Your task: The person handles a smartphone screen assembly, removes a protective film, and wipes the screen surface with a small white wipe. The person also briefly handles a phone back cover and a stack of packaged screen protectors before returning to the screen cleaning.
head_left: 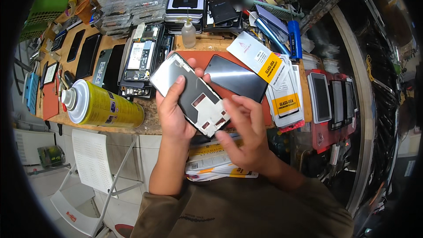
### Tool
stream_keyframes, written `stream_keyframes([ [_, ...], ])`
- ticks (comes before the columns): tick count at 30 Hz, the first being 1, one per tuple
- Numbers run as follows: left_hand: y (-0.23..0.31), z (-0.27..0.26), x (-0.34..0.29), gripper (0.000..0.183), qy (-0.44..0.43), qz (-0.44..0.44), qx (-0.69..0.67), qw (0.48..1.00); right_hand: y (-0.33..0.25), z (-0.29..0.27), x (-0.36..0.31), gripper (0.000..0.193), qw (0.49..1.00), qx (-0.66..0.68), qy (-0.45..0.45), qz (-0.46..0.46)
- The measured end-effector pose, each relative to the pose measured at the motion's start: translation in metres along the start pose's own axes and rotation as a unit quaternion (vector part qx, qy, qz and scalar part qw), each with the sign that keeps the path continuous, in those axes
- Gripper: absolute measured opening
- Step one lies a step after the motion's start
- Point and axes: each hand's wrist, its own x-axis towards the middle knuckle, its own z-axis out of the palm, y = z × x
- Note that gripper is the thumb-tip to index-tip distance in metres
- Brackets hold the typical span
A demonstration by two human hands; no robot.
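My left hand [172,112] grips a phone frame [187,92] by its long side, with the thumb flat on its grey and silver face. The frame is tilted and has several cutouts toward its lower right end. Beside that end is my right hand [246,136], fingers apart; whether a fingertip touches the edge I cannot tell. Behind the frame, a dark phone screen [235,79] lies on a reddish-brown mat [194,56]. White and yellow screen-glass packets [257,57] overlap the screen's right side.
A yellow spray can [112,105] lies tilted at the bench's front left. Opened phones [141,55] are stacked behind it. A dropper bottle [188,33] stands past the mat. Cards [207,167] sit below my hands. A white folding chair [90,158] stands left. Phone panels [319,97] stand right.
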Motion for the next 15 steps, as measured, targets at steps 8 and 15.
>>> stream_keyframes([
  [8,0.001,-0.007,0.006,0.047,0.020,-0.065,-0.034,0.997,0.011,-0.011,0.005,0.029,0.835,0.449,-0.139,0.286],
  [15,0.001,-0.002,0.004,0.050,0.024,-0.054,-0.017,0.998,0.008,-0.006,0.005,0.016,0.832,0.451,-0.129,0.295],
])
